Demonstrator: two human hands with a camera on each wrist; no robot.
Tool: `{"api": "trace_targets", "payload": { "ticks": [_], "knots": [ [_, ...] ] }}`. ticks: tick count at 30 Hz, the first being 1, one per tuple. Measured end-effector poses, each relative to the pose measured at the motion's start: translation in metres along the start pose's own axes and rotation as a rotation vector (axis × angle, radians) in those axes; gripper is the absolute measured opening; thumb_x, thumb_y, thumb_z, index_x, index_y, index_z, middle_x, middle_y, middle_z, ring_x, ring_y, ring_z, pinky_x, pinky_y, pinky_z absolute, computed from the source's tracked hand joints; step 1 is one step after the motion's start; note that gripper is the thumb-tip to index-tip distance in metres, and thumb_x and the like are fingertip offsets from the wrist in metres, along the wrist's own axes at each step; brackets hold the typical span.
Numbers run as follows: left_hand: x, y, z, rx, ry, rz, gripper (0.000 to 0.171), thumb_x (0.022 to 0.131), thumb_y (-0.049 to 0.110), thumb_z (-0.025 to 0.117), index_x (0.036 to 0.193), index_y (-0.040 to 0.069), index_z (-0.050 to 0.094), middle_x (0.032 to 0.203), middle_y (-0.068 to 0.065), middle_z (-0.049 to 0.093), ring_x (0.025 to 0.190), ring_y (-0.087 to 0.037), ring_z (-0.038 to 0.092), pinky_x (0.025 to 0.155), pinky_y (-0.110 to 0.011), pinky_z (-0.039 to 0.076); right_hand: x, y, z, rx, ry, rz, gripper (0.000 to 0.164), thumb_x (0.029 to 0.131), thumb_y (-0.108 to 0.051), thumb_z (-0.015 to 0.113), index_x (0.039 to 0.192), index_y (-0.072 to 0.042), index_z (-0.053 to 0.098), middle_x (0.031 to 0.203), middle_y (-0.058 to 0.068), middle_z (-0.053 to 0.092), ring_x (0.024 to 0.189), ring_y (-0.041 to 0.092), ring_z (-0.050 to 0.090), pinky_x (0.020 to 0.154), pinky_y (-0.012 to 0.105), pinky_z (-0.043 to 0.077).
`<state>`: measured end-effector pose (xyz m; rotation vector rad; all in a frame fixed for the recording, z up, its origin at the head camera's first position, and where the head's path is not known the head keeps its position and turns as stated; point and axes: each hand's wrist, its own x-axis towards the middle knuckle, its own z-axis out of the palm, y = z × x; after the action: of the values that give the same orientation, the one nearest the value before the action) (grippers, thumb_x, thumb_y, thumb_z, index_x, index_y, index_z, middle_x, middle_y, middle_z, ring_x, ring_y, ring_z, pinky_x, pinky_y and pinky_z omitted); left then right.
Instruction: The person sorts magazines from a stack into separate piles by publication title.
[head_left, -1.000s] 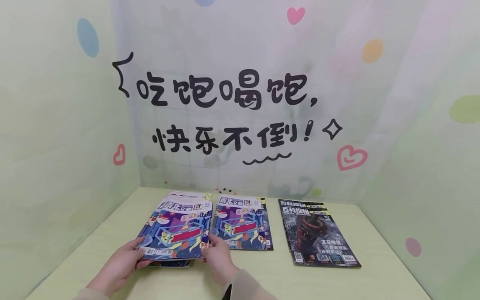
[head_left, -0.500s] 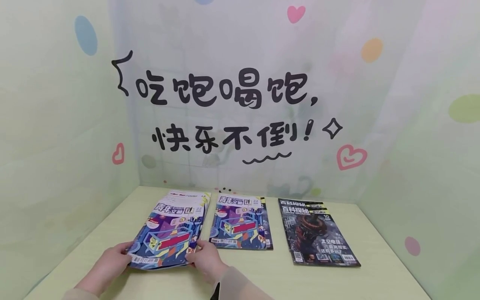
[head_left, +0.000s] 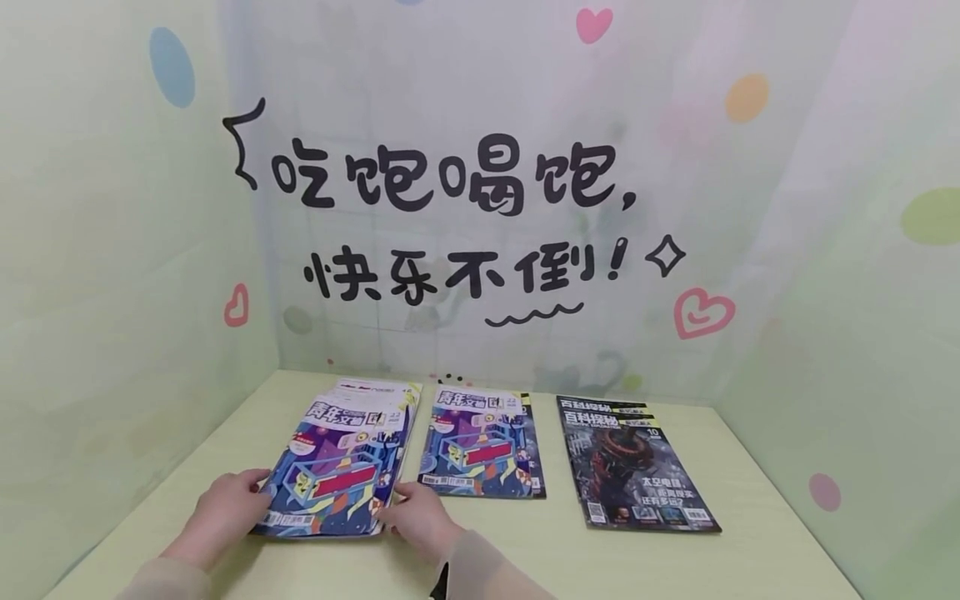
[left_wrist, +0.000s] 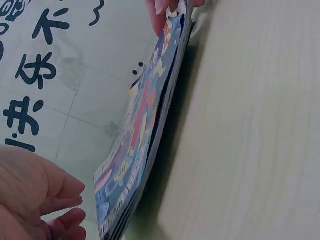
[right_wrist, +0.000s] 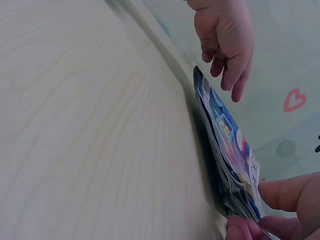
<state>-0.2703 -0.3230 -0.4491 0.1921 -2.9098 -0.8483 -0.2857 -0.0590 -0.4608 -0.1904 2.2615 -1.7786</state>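
Note:
A stack of magazines lies at the left of the table, its top cover purple and blue with a red panel. My left hand is beside the stack's left edge. The left wrist view shows a gap between that hand's loosely bent fingers and the magazines. My right hand is at the near right corner. In the right wrist view its thumb is at the cover side and other fingers curl at the lower edge, pinching the stack. Paler magazines show beneath at the far end.
To the right of the stack lies a smaller pile topped by the same purple magazine, with a dark one under it. Dark magazines overlap farther right. Fabric walls with printed lettering enclose the pale wooden table.
The purple magazine, held in both hands, came down and nearer onto the left stack. Since then my left hand has come away from its edge. The other piles stayed put.

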Motion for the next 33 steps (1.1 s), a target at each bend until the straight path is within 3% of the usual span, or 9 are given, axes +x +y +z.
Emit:
{"api": "trace_targets", "payload": {
  "ticks": [4,8,11,14,18,21,26,33],
  "knots": [
    [0.004,0.023,0.005,-0.06,-0.027,0.01,0.051,0.091,0.016,0.054,0.13,-0.017,0.046,0.111,-0.031,0.055,0.094,-0.036,0.052,0.084,-0.056,0.046,0.0,-0.001,-0.019,-0.044,-0.046,0.01,0.047,0.086,-0.009,0.067,0.13,0.005,0.056,0.098,0.004,0.061,0.073,0.017,0.055,0.066,0.03,0.05],
    [0.005,0.052,0.019,-0.143,-0.065,-0.005,0.05,0.095,0.02,0.053,0.134,-0.011,0.047,0.123,-0.031,0.053,0.102,-0.038,0.052,0.088,-0.057,0.046,0.0,0.003,-0.04,-0.083,-0.059,-0.005,0.044,0.089,-0.014,0.066,0.128,0.003,0.057,0.102,0.004,0.063,0.082,0.018,0.058,0.075,0.036,0.052],
    [0.005,0.075,0.033,-0.211,-0.073,-0.014,0.049,0.096,0.022,0.053,0.136,-0.006,0.049,0.12,-0.025,0.056,0.099,-0.034,0.054,0.083,-0.05,0.05,0.002,0.007,-0.054,-0.106,-0.037,-0.024,0.041,0.089,-0.015,0.065,0.125,0.002,0.059,0.107,0.006,0.064,0.084,0.018,0.06,0.077,0.038,0.053],
    [0.007,0.095,0.047,-0.261,-0.055,0.022,0.046,0.094,0.02,0.055,0.133,-0.005,0.053,0.107,-0.014,0.06,0.09,-0.025,0.054,0.076,-0.041,0.049,0.003,0.012,-0.068,-0.132,-0.003,-0.039,0.039,0.089,-0.017,0.066,0.124,0.002,0.061,0.107,0.006,0.065,0.084,0.018,0.061,0.077,0.038,0.053],
    [0.008,0.118,0.066,-0.296,-0.034,0.073,0.042,0.092,0.017,0.057,0.129,-0.004,0.057,0.104,-0.01,0.063,0.088,-0.022,0.055,0.079,-0.043,0.049,0.003,0.016,-0.087,-0.142,0.047,-0.04,0.041,0.089,-0.019,0.066,0.125,0.002,0.06,0.104,0.006,0.063,0.085,0.019,0.059,0.076,0.038,0.052],
    [0.007,0.132,0.078,-0.336,-0.039,0.056,0.041,0.092,0.017,0.057,0.129,-0.002,0.058,0.111,-0.013,0.062,0.092,-0.023,0.055,0.082,-0.044,0.049,0.004,0.02,-0.101,-0.126,0.084,-0.034,0.042,0.089,-0.018,0.065,0.125,0.002,0.06,0.102,0.007,0.063,0.085,0.02,0.059,0.076,0.039,0.052],
    [0.007,0.154,0.097,-0.42,-0.052,0.053,0.039,0.093,0.015,0.056,0.127,-0.004,0.058,0.114,-0.017,0.061,0.092,-0.024,0.053,0.083,-0.044,0.049,0.005,0.026,-0.123,-0.076,0.12,-0.041,0.043,0.091,-0.014,0.062,0.128,0.007,0.056,0.115,0.016,0.063,0.093,0.024,0.061,0.082,0.043,0.053],
    [0.01,0.171,0.124,-0.461,-0.014,0.067,0.037,0.092,0.013,0.057,0.124,-0.007,0.059,0.114,-0.019,0.062,0.095,-0.026,0.056,0.089,-0.048,0.05,0.006,0.036,-0.148,-0.03,0.203,-0.047,0.043,0.093,-0.012,0.058,0.129,0.011,0.052,0.13,0.028,0.051,0.102,0.033,0.059,0.086,0.046,0.051]
  ]
}}
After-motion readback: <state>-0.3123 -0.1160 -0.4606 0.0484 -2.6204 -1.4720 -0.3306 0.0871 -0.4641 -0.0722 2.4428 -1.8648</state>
